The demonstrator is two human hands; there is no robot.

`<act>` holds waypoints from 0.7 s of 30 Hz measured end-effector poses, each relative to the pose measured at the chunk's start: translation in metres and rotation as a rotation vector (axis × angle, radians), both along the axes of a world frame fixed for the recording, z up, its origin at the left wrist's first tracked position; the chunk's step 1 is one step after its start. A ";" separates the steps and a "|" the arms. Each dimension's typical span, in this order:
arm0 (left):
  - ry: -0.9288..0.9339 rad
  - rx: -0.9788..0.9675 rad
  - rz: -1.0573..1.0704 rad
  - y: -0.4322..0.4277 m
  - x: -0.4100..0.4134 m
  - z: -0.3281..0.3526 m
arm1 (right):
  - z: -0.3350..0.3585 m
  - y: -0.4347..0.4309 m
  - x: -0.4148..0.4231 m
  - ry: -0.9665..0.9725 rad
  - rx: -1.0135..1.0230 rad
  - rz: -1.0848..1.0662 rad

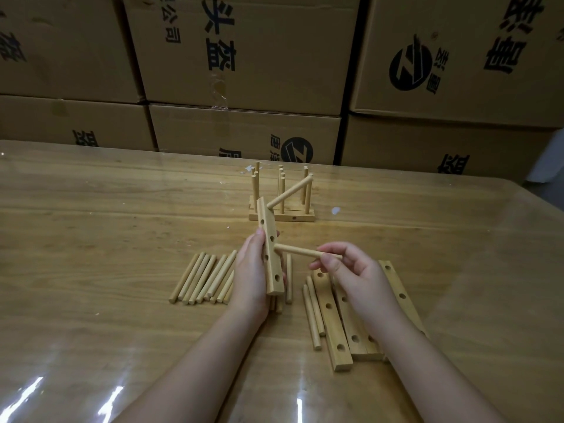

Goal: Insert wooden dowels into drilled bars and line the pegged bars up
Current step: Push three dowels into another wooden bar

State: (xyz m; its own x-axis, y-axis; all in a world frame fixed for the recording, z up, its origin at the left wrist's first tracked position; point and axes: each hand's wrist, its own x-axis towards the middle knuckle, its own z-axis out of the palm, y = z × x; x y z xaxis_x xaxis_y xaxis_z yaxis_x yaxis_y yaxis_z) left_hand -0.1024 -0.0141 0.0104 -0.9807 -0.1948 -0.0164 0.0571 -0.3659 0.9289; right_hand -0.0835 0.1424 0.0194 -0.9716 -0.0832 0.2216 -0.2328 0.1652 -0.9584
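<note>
A wooden tabletop (106, 209) lies under a glossy clear film (70, 389) that throws back streaks of light near its front edge. Behind it stands a wall of stacked cardboard boxes (244, 56), printed in black with characters and a round logo. All are closed and some are taped, so their contents cannot be seen.

Above the middle of the tabletop the left hand (250, 276) holds a drilled bar (270, 248) on end, tilted slightly, with its grip clenched round the lower half. One inserted dowel (290, 193) juts from the bar's upper end, slanting up to the right. The right hand (351, 270) pinches a second dowel (308, 251) nearly level, its grip grasping the right end while the left end meets the bar's face by a hole.

Loose dowels (204, 279) lie side by side left of the left hand. Spare drilled bars (332, 319) lie flat below the right hand, with a few more dowels (311, 315) just beside them. Farther back, pegged bars (282, 213) sit together, their pegs upright.
</note>
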 end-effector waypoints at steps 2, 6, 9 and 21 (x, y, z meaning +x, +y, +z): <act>0.024 -0.037 -0.015 0.001 0.001 0.001 | -0.001 0.000 0.000 0.018 0.003 -0.026; 0.042 -0.089 -0.024 0.003 0.003 0.002 | -0.003 0.001 0.000 0.065 0.062 -0.083; 0.050 -0.108 -0.015 0.004 0.003 0.002 | -0.003 0.001 0.001 0.081 0.055 -0.076; 0.055 -0.301 0.008 0.007 0.002 -0.004 | -0.002 0.002 0.001 0.081 -0.078 -0.064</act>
State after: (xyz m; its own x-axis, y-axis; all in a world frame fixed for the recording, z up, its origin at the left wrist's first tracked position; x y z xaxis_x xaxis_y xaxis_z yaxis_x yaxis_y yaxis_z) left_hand -0.1005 -0.0069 0.0061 -0.9770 -0.1904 0.0958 0.1116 -0.0741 0.9910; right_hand -0.0821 0.1448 0.0171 -0.9531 -0.0008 0.3027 -0.3010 0.1076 -0.9475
